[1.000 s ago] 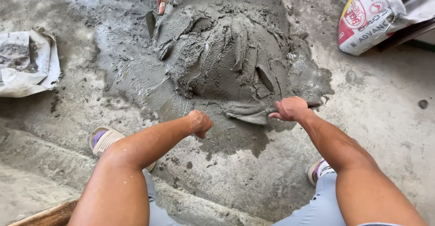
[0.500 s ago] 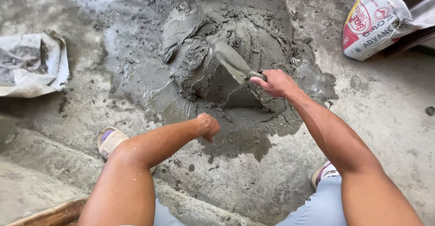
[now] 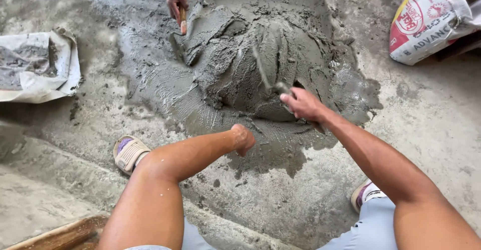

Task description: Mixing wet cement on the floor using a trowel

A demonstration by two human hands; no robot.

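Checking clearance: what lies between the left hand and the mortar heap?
In the head view, only wet grey slurry on the concrete floor separates the left hand from the mortar heap.

Both forearms are bare, with no sleeves, watch or gloves, and pale specks of grey mortar dot them. The left hand [image 3: 244, 138] and the right hand [image 3: 302, 104] are bare too. Below the hands, light blue shorts [image 3: 368, 230] cover the thighs. Left of the left hand sits a beige strapped sandal [image 3: 129, 152] with a purple insole; below the right hand, a white sandal [image 3: 365, 194].

Concrete floor [image 3: 441, 129]: wet mortar heap [image 3: 250, 64] centre; flattened sack [image 3: 35, 67] left; printed bag [image 3: 431, 22] right.
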